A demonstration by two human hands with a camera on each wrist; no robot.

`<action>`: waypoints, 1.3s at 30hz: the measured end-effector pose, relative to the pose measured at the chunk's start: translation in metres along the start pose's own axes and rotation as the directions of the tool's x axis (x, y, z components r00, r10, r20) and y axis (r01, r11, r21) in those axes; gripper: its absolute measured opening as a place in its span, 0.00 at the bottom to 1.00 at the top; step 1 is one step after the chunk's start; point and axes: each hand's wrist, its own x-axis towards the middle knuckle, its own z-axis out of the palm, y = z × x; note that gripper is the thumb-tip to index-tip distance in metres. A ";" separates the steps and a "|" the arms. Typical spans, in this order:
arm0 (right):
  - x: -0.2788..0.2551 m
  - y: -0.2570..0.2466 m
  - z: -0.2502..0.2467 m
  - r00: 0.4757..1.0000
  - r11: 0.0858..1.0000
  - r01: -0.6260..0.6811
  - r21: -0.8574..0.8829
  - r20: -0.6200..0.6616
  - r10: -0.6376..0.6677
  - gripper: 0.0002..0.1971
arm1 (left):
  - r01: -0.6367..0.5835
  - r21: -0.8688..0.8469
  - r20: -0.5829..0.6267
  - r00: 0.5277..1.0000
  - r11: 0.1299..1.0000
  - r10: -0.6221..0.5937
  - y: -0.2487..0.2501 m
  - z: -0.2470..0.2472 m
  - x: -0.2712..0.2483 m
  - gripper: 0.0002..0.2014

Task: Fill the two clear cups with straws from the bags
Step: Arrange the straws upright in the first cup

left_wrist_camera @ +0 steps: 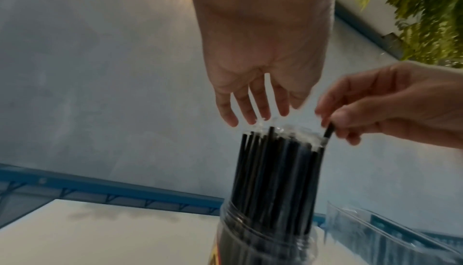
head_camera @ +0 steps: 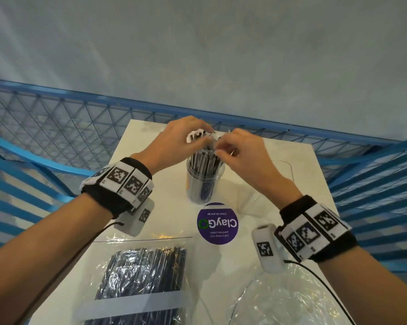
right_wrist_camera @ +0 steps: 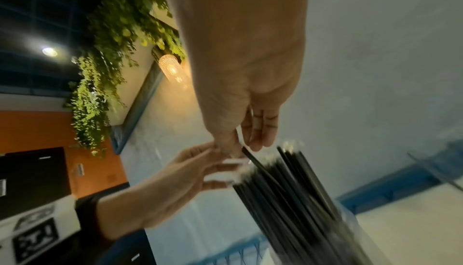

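At frame centre, a clear plastic cup (head_camera: 205, 181) is holding upright black wrapped straws (left_wrist_camera: 275, 162). The left hand (head_camera: 179, 139) is hovering over their tops, fingers straight and spread. The right hand (left_wrist_camera: 391, 107) is pinching one straw (left_wrist_camera: 328, 130) between thumb and fingertips.

We see the head view bright and evenly lit, sharp at the middle; the blue railing (head_camera: 64, 95) bows at the edges from the wide lens. Glare glints on the bag (head_camera: 141, 275) and the crumpled plastic (head_camera: 284, 301) near us. Both wrist views are dimmer and grainy. In the left wrist view the fingers (left_wrist_camera: 253, 109) and straws (left_wrist_camera: 275, 166) smear with motion blur. In the right wrist view a warm wall lamp (right_wrist_camera: 172, 69) and a ceiling spot (right_wrist_camera: 49, 51) glow, and the straws blur.
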 end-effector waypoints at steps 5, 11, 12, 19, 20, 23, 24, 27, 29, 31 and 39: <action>-0.008 0.025 0.022 0.988 0.989 -0.146 -0.018 0.040 0.146 0.02 | -0.014 0.112 0.106 0.994 0.994 0.002 -0.006 0.012 -0.009 0.19; -0.014 0.014 0.016 0.964 0.975 -0.206 0.078 -0.155 0.216 0.09 | 0.135 -0.113 -0.194 0.969 0.984 -0.155 -0.013 0.000 -0.013 0.07; -0.014 0.007 0.016 0.967 0.975 -0.193 0.107 -0.147 0.207 0.08 | 0.171 -0.122 -0.220 0.956 0.978 -0.195 -0.016 0.000 -0.014 0.07; -0.004 -0.006 0.042 0.950 0.952 -0.305 0.027 0.071 0.303 0.12 | 0.163 -0.105 0.089 0.984 0.981 -0.154 -0.008 0.013 -0.012 0.28; -0.003 -0.007 0.042 0.954 0.955 -0.292 0.043 0.087 0.288 0.10 | 0.136 -0.078 0.099 0.987 0.988 -0.128 -0.007 0.016 -0.012 0.29; 0.005 -0.012 0.026 0.968 0.957 -0.244 0.158 0.098 0.231 0.10 | 0.089 -0.017 0.087 0.992 0.996 -0.088 -0.008 0.018 -0.011 0.28; 0.010 -0.013 0.018 0.968 0.949 -0.240 0.203 0.126 0.218 0.12 | 0.096 -0.024 0.091 0.991 0.995 -0.093 -0.008 0.017 -0.011 0.28; 0.022 -0.015 -0.001 0.939 0.931 -0.275 0.241 0.277 0.206 0.15 | 0.142 -0.098 0.122 0.984 0.985 -0.130 -0.005 0.016 -0.011 0.31; 0.026 -0.011 -0.008 0.942 0.926 -0.284 0.248 0.255 0.220 0.12 | 0.154 -0.100 0.135 0.981 0.983 -0.140 -0.005 0.020 -0.012 0.31; 0.024 -0.005 -0.014 0.975 0.963 -0.212 0.166 0.097 0.198 0.08 | 0.184 -0.066 0.127 0.976 0.981 -0.174 -0.007 0.025 -0.013 0.31; 0.003 0.021 0.009 0.977 0.978 -0.154 -0.137 0.126 0.172 0.05 | 0.170 -0.026 0.038 0.985 0.985 -0.169 -0.007 0.029 -0.012 0.20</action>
